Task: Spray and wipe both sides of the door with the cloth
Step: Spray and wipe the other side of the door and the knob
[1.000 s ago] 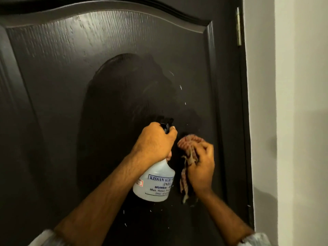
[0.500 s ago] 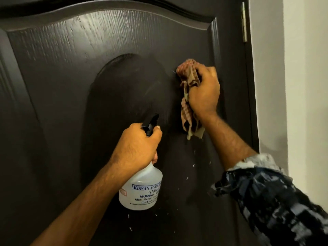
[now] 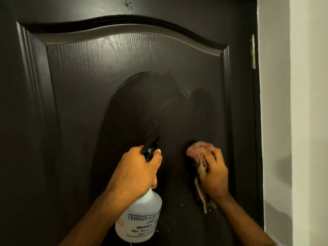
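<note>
A dark brown panelled door (image 3: 110,82) fills the view, with a darker wet patch in the middle of its arched panel. My left hand (image 3: 134,173) grips a translucent white spray bottle (image 3: 140,217) by the neck; its black nozzle (image 3: 150,146) points at the door. My right hand (image 3: 213,173) presses a bunched pinkish checked cloth (image 3: 197,150) flat against the lower right of the panel, and a tail of the cloth hangs below the hand. A few white droplets dot the door near the bottle.
A brass hinge (image 3: 253,52) sits on the door's right edge. Beyond it stands a pale wall (image 3: 292,103) with a corner running down it.
My right hand swept the cloth up the door's right side and has come back down to the lower right. The bottle stayed low in my left hand.
</note>
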